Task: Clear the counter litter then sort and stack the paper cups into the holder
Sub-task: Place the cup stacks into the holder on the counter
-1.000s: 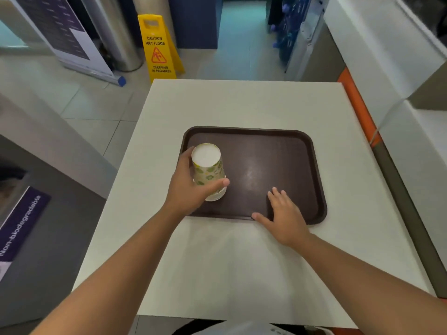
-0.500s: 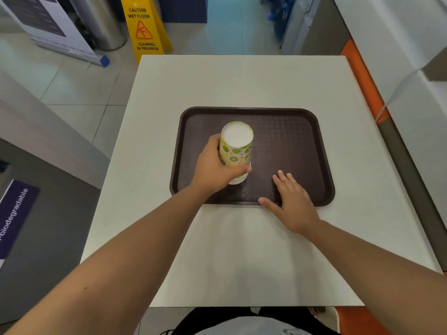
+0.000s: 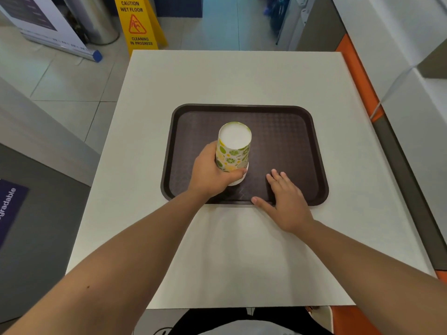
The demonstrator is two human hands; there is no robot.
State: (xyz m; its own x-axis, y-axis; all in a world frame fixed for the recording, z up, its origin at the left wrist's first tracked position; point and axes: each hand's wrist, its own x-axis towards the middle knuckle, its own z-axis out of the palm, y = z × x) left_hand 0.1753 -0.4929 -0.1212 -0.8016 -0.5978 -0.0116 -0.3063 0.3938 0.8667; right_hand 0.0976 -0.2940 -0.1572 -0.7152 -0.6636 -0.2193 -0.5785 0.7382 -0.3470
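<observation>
A paper cup [image 3: 233, 151], printed with green and yellow citrus slices, is stood upside down on a dark brown tray [image 3: 290, 131], its white base turned upward. It is placed in the left half of the tray, nearer the near edge than the far one. A white rim is seen below the printed wall, so a second cup may be nested under it, though this cannot be told for certain.

The cup is gripped low on its wall by the left hand [image 3: 210, 172], with the thumb curled across the near side and the fingers wrapped round the far side, mostly hidden.

The right hand [image 3: 284, 201] is laid flat over the near edge of the tray, right of the cup and apart from it; its fingers are straight and close together on the tray floor, and the thumb is spread out along the rim.

The tray is set in the middle of a white table [image 3: 242, 250]. Beyond the table's far left corner, a yellow wet-floor sign [image 3: 137, 22] is stood on the tiled floor.
</observation>
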